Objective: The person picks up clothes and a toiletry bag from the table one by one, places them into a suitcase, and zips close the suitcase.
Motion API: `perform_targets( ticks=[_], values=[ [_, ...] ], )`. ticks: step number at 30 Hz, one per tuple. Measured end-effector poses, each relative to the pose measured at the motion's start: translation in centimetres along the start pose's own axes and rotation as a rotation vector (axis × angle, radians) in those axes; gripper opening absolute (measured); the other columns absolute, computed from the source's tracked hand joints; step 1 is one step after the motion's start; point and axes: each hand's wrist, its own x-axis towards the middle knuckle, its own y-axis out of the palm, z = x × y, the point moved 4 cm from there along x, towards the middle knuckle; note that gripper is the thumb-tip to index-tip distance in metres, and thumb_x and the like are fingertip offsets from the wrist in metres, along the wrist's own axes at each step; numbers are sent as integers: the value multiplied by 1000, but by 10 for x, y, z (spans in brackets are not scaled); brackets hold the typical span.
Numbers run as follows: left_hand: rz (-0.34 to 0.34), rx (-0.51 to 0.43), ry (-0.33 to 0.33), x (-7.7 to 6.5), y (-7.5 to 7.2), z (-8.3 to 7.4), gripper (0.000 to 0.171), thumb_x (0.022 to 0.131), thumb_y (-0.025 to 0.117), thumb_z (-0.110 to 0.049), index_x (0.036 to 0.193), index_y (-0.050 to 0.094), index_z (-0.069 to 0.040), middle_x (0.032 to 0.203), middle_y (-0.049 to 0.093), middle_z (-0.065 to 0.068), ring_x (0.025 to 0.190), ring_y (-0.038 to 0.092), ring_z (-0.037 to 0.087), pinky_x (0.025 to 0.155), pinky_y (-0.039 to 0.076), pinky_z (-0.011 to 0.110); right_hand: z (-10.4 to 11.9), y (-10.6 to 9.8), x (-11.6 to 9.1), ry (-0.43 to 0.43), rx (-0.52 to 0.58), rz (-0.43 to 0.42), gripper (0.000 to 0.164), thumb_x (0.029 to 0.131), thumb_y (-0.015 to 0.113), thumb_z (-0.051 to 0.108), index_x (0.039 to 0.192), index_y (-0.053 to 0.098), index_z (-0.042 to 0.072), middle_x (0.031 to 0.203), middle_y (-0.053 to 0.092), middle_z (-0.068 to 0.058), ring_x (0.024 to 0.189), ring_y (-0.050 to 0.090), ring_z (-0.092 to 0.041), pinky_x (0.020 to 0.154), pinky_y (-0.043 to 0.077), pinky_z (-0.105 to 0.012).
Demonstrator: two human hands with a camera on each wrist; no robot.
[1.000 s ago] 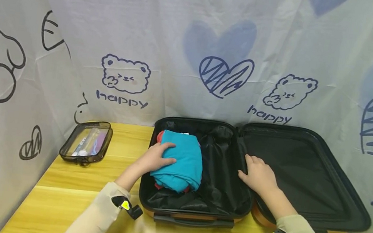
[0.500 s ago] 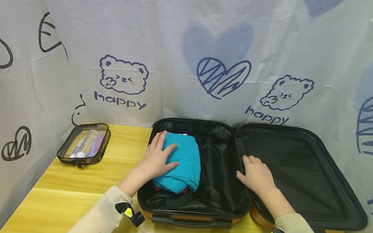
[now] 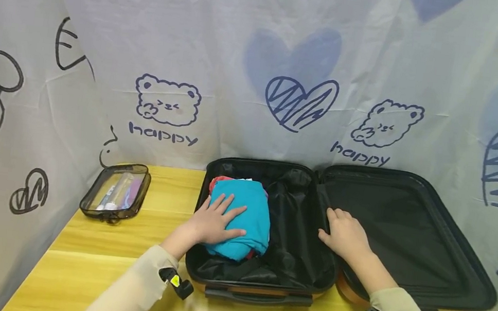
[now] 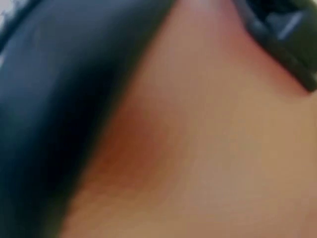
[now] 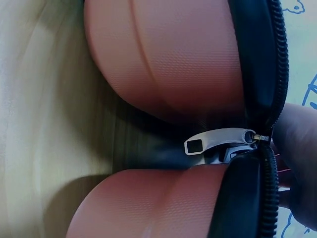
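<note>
A black-lined suitcase (image 3: 299,281) lies unfolded on the table, with folded clothes in its left half. On top is a folded blue garment (image 3: 248,217); red and white cloth shows at its edges. My left hand (image 3: 211,226) presses down on the garment's left side, fingers spread. In the left wrist view, blurred skin and strap fill the frame. My right hand (image 3: 345,235) rests over the inner rim where the two halves meet. In the right wrist view it shows partly behind the zipper edge, near a metal zipper pull (image 5: 218,138) between the two ribbed shell halves (image 5: 188,64).
A clear pouch with dark trim (image 3: 116,191), holding small toiletries, lies at the left on the wooden table (image 3: 114,268). The suitcase lid (image 3: 397,236) lies flat at the right. A printed cloth curtain (image 3: 236,71) stands close behind and at both sides.
My left hand has come from the garment's left edge further onto it, its fingers now spread flat on top. The right hand stays in place at the rim.
</note>
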Motion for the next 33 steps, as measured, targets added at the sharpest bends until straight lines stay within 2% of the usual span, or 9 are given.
perform_targets(
  ticks=[3, 8, 14, 17, 21, 24, 26, 29, 33],
  values=[
    [-75, -14, 11, -3, 3, 1, 73, 92, 44, -68, 153, 32, -30, 163, 21, 12, 151, 16, 37, 120, 16, 59, 2, 1, -1, -1, -5, -4, 62, 84, 72, 30, 127, 55, -11, 120, 62, -28, 109, 61, -43, 90, 52, -53],
    [-249, -76, 2, -13, 3, 4, 71, 87, 56, -65, 145, 48, -26, 155, 40, 12, 145, 33, 37, 118, 25, 56, 8, 2, -1, -16, -10, -32, 60, 83, 72, 28, 125, 56, -11, 119, 63, -27, 108, 62, -42, 90, 52, -52],
    [-431, -156, 52, -17, -4, 6, 55, 87, 66, -52, 131, 62, -18, 139, 58, 11, 133, 49, 34, 114, 35, 53, 7, 1, -2, -10, -16, -47, 59, 84, 72, 28, 126, 56, -11, 119, 63, -26, 108, 62, -41, 90, 53, -51],
    [-509, -270, 53, -17, -9, 9, 46, 88, 68, -44, 125, 66, -17, 131, 64, 8, 127, 55, 30, 109, 42, 49, 4, 0, -2, -2, -15, -43, 59, 85, 71, 28, 127, 56, -11, 119, 63, -26, 108, 62, -41, 90, 53, -51],
    [-592, -490, 30, -21, -13, 16, 37, 92, 66, -37, 123, 68, -16, 125, 68, 5, 121, 60, 26, 104, 47, 47, 2, -1, -2, 5, -11, -52, 59, 84, 72, 27, 126, 56, -11, 118, 64, -26, 107, 62, -41, 89, 53, -51],
    [-668, -656, 26, -30, -13, 24, 32, 92, 67, -29, 121, 68, -14, 122, 69, 5, 119, 62, 26, 104, 47, 46, 3, 0, -1, 0, -8, -53, 59, 84, 72, 28, 126, 56, -11, 118, 64, -26, 107, 62, -41, 90, 52, -51],
    [-711, -728, 15, -39, -11, 31, 29, 92, 67, -25, 119, 69, -13, 121, 70, 5, 118, 62, 25, 104, 47, 46, 4, 1, -1, -4, -10, -46, 59, 84, 71, 28, 126, 56, -10, 118, 64, -26, 108, 62, -41, 90, 52, -51],
    [-767, -756, -25, -54, -7, 41, 26, 92, 68, -23, 116, 71, -12, 118, 72, 5, 116, 64, 24, 103, 47, 45, 5, 3, -2, -2, -10, -31, 60, 85, 71, 29, 127, 56, -10, 120, 63, -26, 109, 62, -41, 92, 52, -51],
    [-805, -728, -97, -70, -9, 57, 27, 92, 67, -27, 115, 71, -13, 116, 72, 5, 115, 64, 22, 101, 47, 38, 3, -1, -4, 13, -13, -37, 59, 84, 71, 28, 127, 56, -10, 119, 64, -26, 108, 62, -40, 91, 52, -51]
  ],
)
